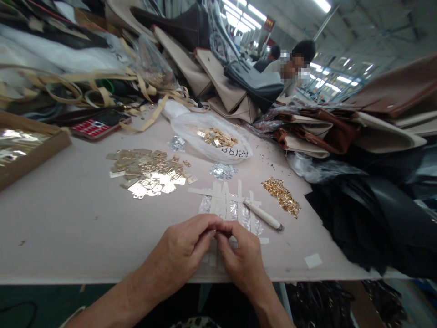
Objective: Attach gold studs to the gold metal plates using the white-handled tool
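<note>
My left hand (186, 241) and my right hand (241, 250) meet at the fingertips near the table's front edge. Both are closed in a pinch on something small that their fingers hide. Just beyond them, strips of pale tape (220, 200) cross over clear plastic on the tabletop. A white-wrapped, pen-like tool (262, 215) lies at an angle on the right of the tape. Farther off are a heap of flat gold metal plates (153, 175), a small pile of silver pieces (223, 171) and a pile of small gold fittings (282, 196).
A white plastic bag (191, 125) of gold pieces lies open at the back. At left are a cardboard box (51, 146) and a red-and-black phone-like object (99, 126). Bags (221, 82) are stacked behind, with black material (355, 223) at right. A person (290, 82) is beyond.
</note>
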